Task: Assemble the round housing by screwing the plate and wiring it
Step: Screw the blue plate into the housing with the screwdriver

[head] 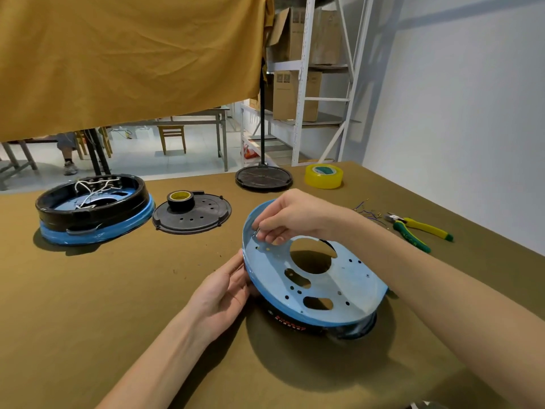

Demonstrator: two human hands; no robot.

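Head view: round housing is sitting tilted on the tabletop, near centre-right, blue plate face up and angled toward the camera, black body underneath. Left hand is pressing against the housing's left rim, fingers mostly straight along the edge, thumb side hidden; probably propping it at that tilt so the hole pattern faces the worker. Right hand is reaching over the far rim, fingertips pinched together on a small dark part at a hole near the plate's upper left. Looks like a screw, too small to be sure. Judging by that, the screw is being started by hand; no driver in view.

Around it: second housing far left, open side up, white wires loose inside, well apart. Black perforated cover between the two housings, with a tape roll sitting on it. Round black stand base at the far edge, yellow tape roll just beside it. Green-yellow pliers and loose wire offcuts to the right, beyond the right forearm.

Obstructions: right hand is covering the target hole, so seating can't be checked. Nothing is lying between the hands and the housing.
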